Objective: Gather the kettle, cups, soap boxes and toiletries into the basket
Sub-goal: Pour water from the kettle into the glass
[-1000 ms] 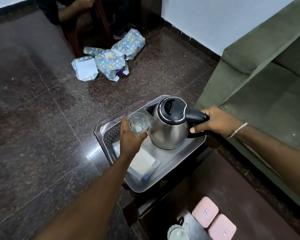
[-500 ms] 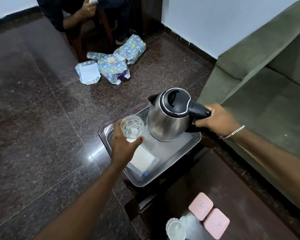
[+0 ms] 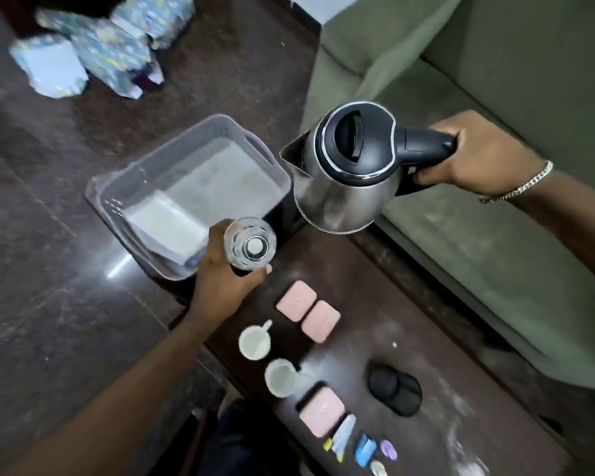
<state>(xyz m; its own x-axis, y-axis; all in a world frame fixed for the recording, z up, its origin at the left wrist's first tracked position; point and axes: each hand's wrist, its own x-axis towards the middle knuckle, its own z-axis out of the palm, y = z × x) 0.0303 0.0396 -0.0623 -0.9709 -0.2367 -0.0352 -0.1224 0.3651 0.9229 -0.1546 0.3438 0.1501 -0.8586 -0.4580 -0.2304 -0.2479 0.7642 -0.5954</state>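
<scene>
My right hand (image 3: 478,156) grips the black handle of a steel kettle (image 3: 344,176), held in the air to the right of the grey basket (image 3: 220,132). My left hand (image 3: 227,276) holds a clear glass (image 3: 249,243) just off the basket's near right corner. Inside the basket lies a white packet (image 3: 165,225). On the dark table (image 3: 426,338) sit two pink soap boxes (image 3: 308,310), a third pink box (image 3: 322,410), two white cups (image 3: 255,341) (image 3: 280,377), the black kettle base (image 3: 395,389) and several small toiletries (image 3: 361,444).
A green sofa (image 3: 495,63) runs along the table's right side. Patterned paper bags (image 3: 110,53) lie on the dark polished floor (image 3: 49,269) at the far left. The basket rests on the table's far end.
Both hands have lifted the kettle and the glass up and out of the basket, back towards me and to the right. The view has tilted down onto the table.
</scene>
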